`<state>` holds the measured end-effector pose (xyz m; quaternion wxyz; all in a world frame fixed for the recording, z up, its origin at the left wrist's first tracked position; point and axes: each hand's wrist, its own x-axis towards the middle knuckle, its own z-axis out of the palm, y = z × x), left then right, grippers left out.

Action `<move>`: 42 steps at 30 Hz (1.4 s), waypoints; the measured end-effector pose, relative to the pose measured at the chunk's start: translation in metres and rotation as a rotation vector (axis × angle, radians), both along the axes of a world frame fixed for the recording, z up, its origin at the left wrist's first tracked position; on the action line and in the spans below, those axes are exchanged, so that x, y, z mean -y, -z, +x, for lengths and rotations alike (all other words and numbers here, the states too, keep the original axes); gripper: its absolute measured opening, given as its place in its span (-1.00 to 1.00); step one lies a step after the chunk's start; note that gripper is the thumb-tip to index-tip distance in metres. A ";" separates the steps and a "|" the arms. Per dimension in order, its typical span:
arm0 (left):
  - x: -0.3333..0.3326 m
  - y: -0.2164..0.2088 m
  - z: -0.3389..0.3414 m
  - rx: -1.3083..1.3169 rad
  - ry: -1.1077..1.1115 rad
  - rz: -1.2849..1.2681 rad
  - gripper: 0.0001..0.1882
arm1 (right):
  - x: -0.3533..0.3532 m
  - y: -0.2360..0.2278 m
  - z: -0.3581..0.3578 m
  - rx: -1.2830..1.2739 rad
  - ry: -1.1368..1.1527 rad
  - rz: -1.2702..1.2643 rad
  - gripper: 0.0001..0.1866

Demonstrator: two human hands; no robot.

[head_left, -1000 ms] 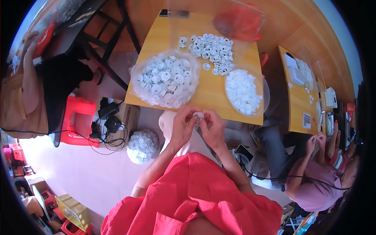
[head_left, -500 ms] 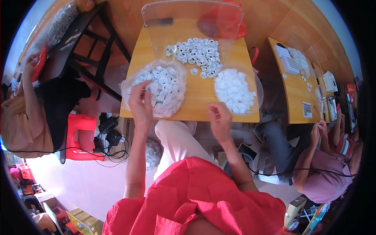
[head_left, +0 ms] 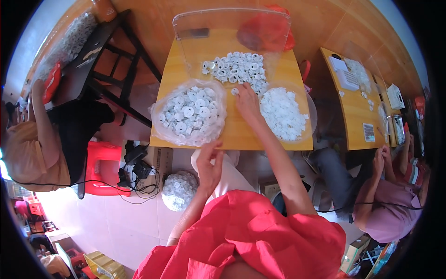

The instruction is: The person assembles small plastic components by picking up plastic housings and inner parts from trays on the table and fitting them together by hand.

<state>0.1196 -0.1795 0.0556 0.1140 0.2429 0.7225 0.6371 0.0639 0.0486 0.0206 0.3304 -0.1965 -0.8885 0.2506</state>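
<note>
My right hand [head_left: 249,104] reaches over the wooden table to the near edge of a pile of small white ring-shaped plastic pieces [head_left: 239,67]. Its fingers are bent close together beside a single round white piece [head_left: 234,92]; what lies between the fingertips is too small to make out. My left hand [head_left: 209,168] hovers off the table's front edge, over my lap, with thumb and fingers apart and nothing visible in it. Ahead of it sits a clear plastic bag [head_left: 155,116] full of white round pieces [head_left: 188,111]. Right of my right forearm, a shallow round container [head_left: 306,135] holds small translucent white parts [head_left: 283,114].
A clear plastic panel [head_left: 232,10] stands at the back of the table [head_left: 241,139], near a red bag [head_left: 278,32]. Below are a filled bag [head_left: 180,190], a red stool [head_left: 100,160] and tangled black cables [head_left: 139,181]. People work at the left and right.
My left hand has drawn back from the bag of round pieces to over my lap. My right hand has moved forward from the table's front edge to the pile. The view has shifted slightly.
</note>
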 end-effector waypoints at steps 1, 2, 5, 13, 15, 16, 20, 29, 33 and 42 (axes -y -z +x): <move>0.000 0.004 0.006 0.050 0.030 0.019 -0.69 | 0.000 0.001 -0.008 0.065 0.049 0.036 -0.80; 0.001 0.007 0.010 0.100 0.062 0.039 -0.69 | 0.000 0.002 -0.012 0.064 0.046 0.037 -0.80; 0.003 0.013 0.010 0.119 0.093 0.030 -0.70 | 0.003 0.003 -0.021 0.283 0.034 0.032 -0.84; 0.010 0.017 0.004 0.246 0.088 0.073 -0.76 | 0.012 -0.028 0.031 -0.098 -0.174 -1.226 -0.87; 0.007 0.015 0.002 0.293 0.086 0.113 -0.78 | 0.015 -0.028 0.058 -0.189 -0.316 -1.450 -0.86; 0.005 0.012 0.001 0.322 0.093 0.119 -0.79 | 0.018 -0.027 0.069 -0.290 -0.468 -1.673 -0.84; 0.002 0.003 -0.001 0.421 0.119 0.185 -0.79 | 0.036 -0.026 0.097 -0.288 -0.494 -1.792 -0.82; -0.002 -0.005 -0.006 0.471 0.108 0.240 -0.76 | 0.060 -0.022 0.118 -0.220 -0.575 -1.859 -0.79; -0.004 -0.012 -0.005 0.477 0.126 0.243 -0.74 | 0.066 -0.027 0.120 -0.181 -0.564 -1.831 -0.82; -0.003 0.007 -0.002 0.533 0.188 0.215 -0.80 | 0.091 -0.026 0.128 -0.015 -0.447 -1.347 -0.83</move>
